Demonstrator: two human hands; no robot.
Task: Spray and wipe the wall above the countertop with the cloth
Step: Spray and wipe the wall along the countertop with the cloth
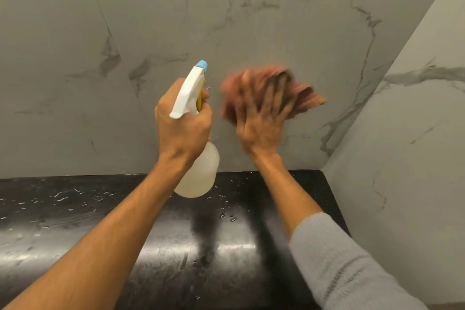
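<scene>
My left hand (182, 128) grips the neck of a translucent spray bottle (201, 173) with a white trigger head and a blue nozzle, and the nozzle points at the grey marble wall (251, 20). A few droplets hang just off the nozzle. To its right, my right hand (261, 118) presses a pink-brown cloth (304, 98) flat against the wall with spread fingers. That hand and the cloth are motion-blurred. Below both hands lies the black countertop (75, 209).
A second marble wall (407, 133) meets the back wall at a corner on the right and ends the countertop there. Water drops and streaks lie on the glossy black surface. The wall to the left of the bottle is bare.
</scene>
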